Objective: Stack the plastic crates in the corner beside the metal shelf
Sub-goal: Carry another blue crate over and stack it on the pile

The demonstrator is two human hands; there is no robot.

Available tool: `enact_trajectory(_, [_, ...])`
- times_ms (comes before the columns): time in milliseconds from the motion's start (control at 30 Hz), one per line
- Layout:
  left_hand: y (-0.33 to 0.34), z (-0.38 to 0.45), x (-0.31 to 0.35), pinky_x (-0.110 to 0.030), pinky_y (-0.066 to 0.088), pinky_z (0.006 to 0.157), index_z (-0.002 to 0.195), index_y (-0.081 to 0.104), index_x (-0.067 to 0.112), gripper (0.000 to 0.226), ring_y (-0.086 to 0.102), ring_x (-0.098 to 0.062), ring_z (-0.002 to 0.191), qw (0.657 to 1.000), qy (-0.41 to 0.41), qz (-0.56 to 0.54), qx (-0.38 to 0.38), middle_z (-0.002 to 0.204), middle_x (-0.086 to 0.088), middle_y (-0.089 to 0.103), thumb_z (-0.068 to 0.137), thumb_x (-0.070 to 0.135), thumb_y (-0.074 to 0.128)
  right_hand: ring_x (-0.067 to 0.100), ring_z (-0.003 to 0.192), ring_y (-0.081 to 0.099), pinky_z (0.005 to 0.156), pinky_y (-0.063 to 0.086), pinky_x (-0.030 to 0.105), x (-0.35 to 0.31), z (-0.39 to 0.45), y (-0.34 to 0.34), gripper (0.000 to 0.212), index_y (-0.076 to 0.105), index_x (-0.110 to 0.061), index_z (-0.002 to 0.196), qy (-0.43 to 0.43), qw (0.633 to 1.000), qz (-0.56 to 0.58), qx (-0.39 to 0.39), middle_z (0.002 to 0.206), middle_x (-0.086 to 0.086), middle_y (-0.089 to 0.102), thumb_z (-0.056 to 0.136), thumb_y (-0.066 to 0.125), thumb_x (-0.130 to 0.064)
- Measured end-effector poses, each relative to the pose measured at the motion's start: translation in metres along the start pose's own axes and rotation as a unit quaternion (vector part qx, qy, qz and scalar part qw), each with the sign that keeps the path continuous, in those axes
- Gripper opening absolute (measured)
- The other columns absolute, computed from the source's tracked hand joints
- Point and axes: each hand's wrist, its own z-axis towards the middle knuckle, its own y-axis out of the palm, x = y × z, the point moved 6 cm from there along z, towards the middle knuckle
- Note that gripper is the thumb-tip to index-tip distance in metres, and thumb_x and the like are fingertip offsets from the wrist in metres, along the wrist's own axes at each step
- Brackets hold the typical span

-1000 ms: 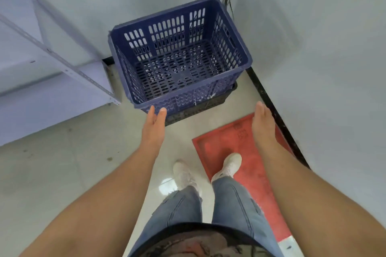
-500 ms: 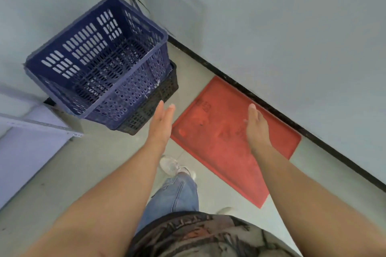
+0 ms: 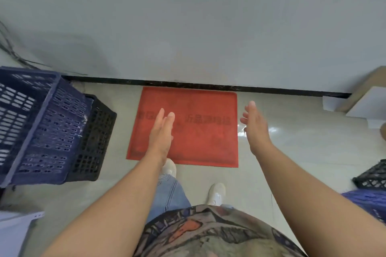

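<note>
A blue plastic crate point(image 3: 41, 127) sits on top of a black crate point(image 3: 94, 142) at the far left, in the corner by the wall. A corner of the metal shelf point(image 3: 18, 227) shows at the bottom left. My left hand point(image 3: 161, 133) is held out over the red mat, fingers straight, holding nothing. My right hand point(image 3: 253, 127) is also held out flat and empty, to the right of the mat. At the right edge another black crate point(image 3: 373, 175) and a blue crate point(image 3: 369, 202) are partly in view.
A red floor mat point(image 3: 200, 108) lies against the black baseboard of the grey wall. My feet in white shoes point(image 3: 216, 193) stand at its near edge. A cardboard box point(image 3: 363, 92) and a white block sit at the far right. Cables hang in the corner at upper left.
My view has swung to the right: the stacked crates slid from centre to the far left edge, the red mat is centred, and more crates appeared at the right. Both hands stay flat and empty.
</note>
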Motion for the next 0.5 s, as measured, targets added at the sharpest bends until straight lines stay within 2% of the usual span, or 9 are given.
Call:
enact_trajectory(33, [0.010, -0.006, 0.001, -0.041, 0.037, 0.111, 0.153, 0.024, 0.031, 0.057, 0.041, -0.020, 0.138, 1.000, 0.004, 0.010, -0.014, 0.153, 0.001, 0.038, 0.099, 0.038, 0.044, 0.033, 0.109, 0.058, 0.090, 0.044, 0.044, 0.003, -0.002, -0.014, 0.054, 0.061, -0.020, 0.090, 0.000, 1.000, 0.019, 0.015, 0.113, 0.017, 0.063, 0.080, 0.030, -0.063])
enact_trajectory(100, [0.027, -0.013, 0.002, -0.041, 0.037, 0.111, 0.152, 0.025, 0.031, 0.057, 0.041, -0.020, 0.138, 0.998, 0.008, 0.034, -0.046, 0.154, 0.000, 0.037, 0.099, 0.038, 0.045, 0.034, 0.104, 0.059, 0.081, 0.041, 0.037, 0.014, -0.004, -0.040, 0.060, 0.064, -0.009, 0.108, 0.005, 0.997, 0.057, 0.049, 0.111, 0.020, 0.063, 0.091, 0.033, -0.057])
enact_trajectory(167, [0.045, -0.016, 0.006, -0.041, 0.037, 0.111, 0.152, 0.025, 0.032, 0.057, 0.041, -0.019, 0.138, 0.994, 0.014, 0.061, -0.085, 0.154, -0.001, 0.038, 0.099, 0.039, 0.045, 0.024, 0.099, 0.059, 0.082, 0.040, 0.034, 0.024, -0.010, -0.065, 0.058, 0.059, -0.005, 0.121, 0.023, 0.993, 0.083, 0.082, 0.112, 0.009, 0.062, 0.096, 0.033, -0.050])
enact_trajectory(233, [0.064, -0.018, 0.010, -0.041, 0.037, 0.112, 0.152, 0.025, 0.031, 0.057, 0.041, -0.020, 0.138, 0.989, 0.023, 0.082, -0.125, 0.154, -0.003, 0.037, 0.099, 0.038, 0.045, 0.021, 0.101, 0.059, 0.090, 0.043, 0.038, 0.034, -0.020, -0.090, 0.051, 0.060, -0.010, 0.112, 0.035, 0.987, 0.096, 0.123, 0.111, 0.005, 0.061, 0.095, 0.033, -0.050])
enact_trajectory(300, [0.082, -0.022, 0.011, -0.042, 0.036, 0.112, 0.153, 0.025, 0.029, 0.058, 0.040, -0.020, 0.139, 0.983, 0.030, 0.089, -0.159, 0.155, -0.003, 0.036, 0.099, 0.037, 0.045, 0.023, 0.107, 0.059, 0.098, 0.043, 0.043, 0.044, -0.034, -0.110, 0.052, 0.060, -0.009, 0.113, 0.046, 0.982, 0.095, 0.157, 0.108, 0.007, 0.061, 0.094, 0.032, -0.050])
enact_trajectory(400, [0.104, -0.034, 0.009, -0.044, 0.036, 0.112, 0.153, 0.025, 0.028, 0.057, 0.041, -0.021, 0.137, 0.975, 0.023, 0.093, -0.200, 0.153, -0.003, 0.039, 0.100, 0.035, 0.045, 0.020, 0.103, 0.058, 0.098, 0.041, 0.043, 0.060, -0.057, -0.134, 0.053, 0.056, -0.002, 0.115, 0.061, 0.973, 0.103, 0.198, 0.109, 0.015, 0.059, 0.094, 0.033, -0.045])
enact_trajectory(500, [0.126, -0.048, 0.001, -0.045, 0.035, 0.112, 0.152, 0.025, 0.027, 0.057, 0.042, -0.021, 0.137, 0.965, 0.013, 0.103, -0.240, 0.151, -0.003, 0.041, 0.099, 0.034, 0.045, 0.018, 0.105, 0.058, 0.096, 0.042, 0.041, 0.073, -0.078, -0.154, 0.036, 0.057, -0.020, 0.096, 0.068, 0.963, 0.116, 0.232, 0.112, 0.005, 0.060, 0.092, 0.033, -0.046])
